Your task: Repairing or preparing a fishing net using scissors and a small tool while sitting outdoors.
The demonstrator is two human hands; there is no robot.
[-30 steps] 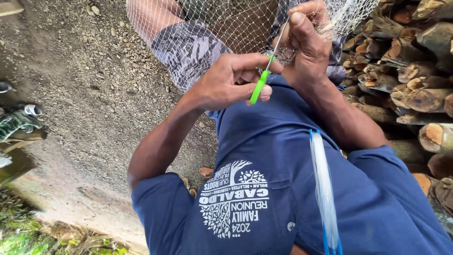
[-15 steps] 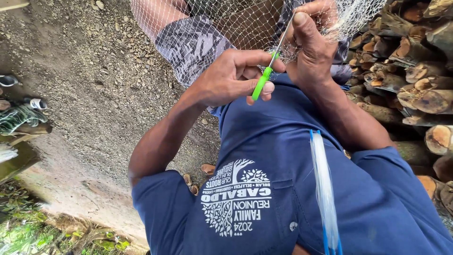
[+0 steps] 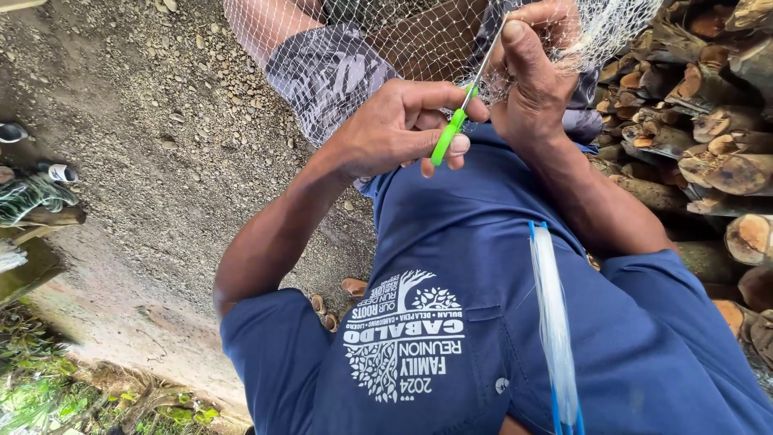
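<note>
My left hand (image 3: pixel 386 133) grips a small tool with a bright green handle (image 3: pixel 448 137) and a thin metal shaft that points up into a fine white net (image 3: pixel 378 48). My right hand (image 3: pixel 535 89) pinches a bunched part of the net just right of the shaft's tip. The net drapes over my knees and grey patterned shorts (image 3: pixel 322 68). A flat spool of clear line with a blue rim (image 3: pixel 555 322) hangs against my blue shirt.
Cut logs (image 3: pixel 708 121) are stacked close on the right. Gravel ground (image 3: pixel 121 121) spreads to the left, with a coil of rope and small items (image 3: pixel 32 193) at its left edge. Green plants (image 3: pixel 48 395) grow at the lower left.
Both hands keep their hold on the tool and the net and have barely shifted. The view has drifted slightly.
</note>
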